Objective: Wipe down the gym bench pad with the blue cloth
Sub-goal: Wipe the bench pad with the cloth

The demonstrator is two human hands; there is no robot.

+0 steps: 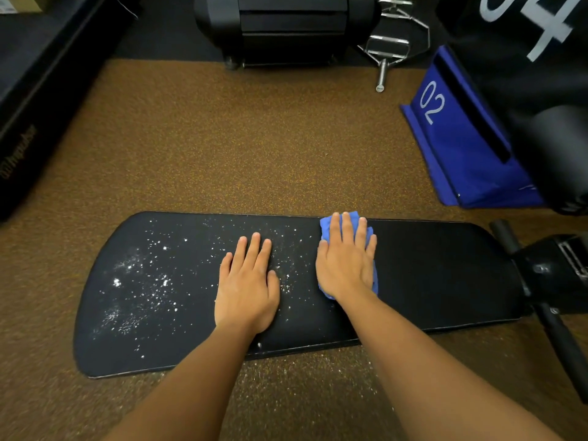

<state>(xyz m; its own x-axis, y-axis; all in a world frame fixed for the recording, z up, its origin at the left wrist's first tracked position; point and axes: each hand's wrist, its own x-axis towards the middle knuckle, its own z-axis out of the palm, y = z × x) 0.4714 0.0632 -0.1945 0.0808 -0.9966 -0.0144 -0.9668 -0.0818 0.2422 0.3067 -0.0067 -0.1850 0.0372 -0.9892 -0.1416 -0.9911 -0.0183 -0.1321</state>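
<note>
Both hands flat on a dusty black bench pad, the right one pressing a blue cloth.

Head view: the bench pad (429, 275) lies across the speckled brown floor (222, 138), its left half scattered with white powder specks (140, 281), its right half dark and plain. The left hand (248, 281) rests palm down near the pad's middle, fingers straight and close together, holding nothing. The right hand (346, 259) lies just beside it, fingers straight, pressing the bunched blue cloth (324, 227) against the pad near its far edge; the cloth shows around the fingertips and under the wrist. A blue bag (461, 138) marked "02" stands at the upper right, its contents hidden. Above it a black bag (525, 43) bears large white digits, partly cut off. A black box (28, 90) at left carries faint lettering, too blurred to read. Metal cable handles (386, 55) lie beside a black weight rack (286, 27).
</note>
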